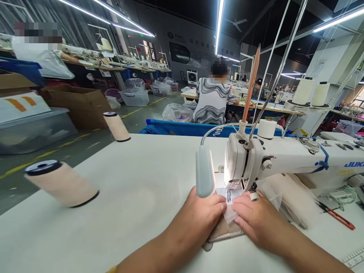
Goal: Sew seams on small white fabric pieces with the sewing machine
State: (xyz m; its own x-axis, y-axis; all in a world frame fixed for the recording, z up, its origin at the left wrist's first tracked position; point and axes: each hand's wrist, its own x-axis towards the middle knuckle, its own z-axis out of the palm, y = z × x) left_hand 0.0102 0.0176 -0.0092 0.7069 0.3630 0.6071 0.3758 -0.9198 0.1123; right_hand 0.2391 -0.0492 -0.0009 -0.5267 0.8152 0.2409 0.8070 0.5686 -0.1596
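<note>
A small piece of thin white fabric [229, 215] lies beneath the presser foot [229, 195] of a white sewing machine [284, 155]. My left hand [200, 210] presses its bunched fingers on the fabric's left side, partly behind the grey lamp head [204, 174]. From the right, my right hand [254, 216] pinches the fabric's edge, its fingers close to the presser foot. Both hands are closed, only a narrow gap apart. Under them shows the brownish machine bed plate [224, 231]. More sheer fabric [295, 195] lies bunched beneath the machine arm.
Two cream thread cones, a near one [64, 185] and a far one [117, 127], lean at the table's [127, 227] left. Red-handled snips [339, 219] and a clear ruler [355, 259] lie at right. A pencil [251, 83] stands on the machine. Co-workers sit beyond.
</note>
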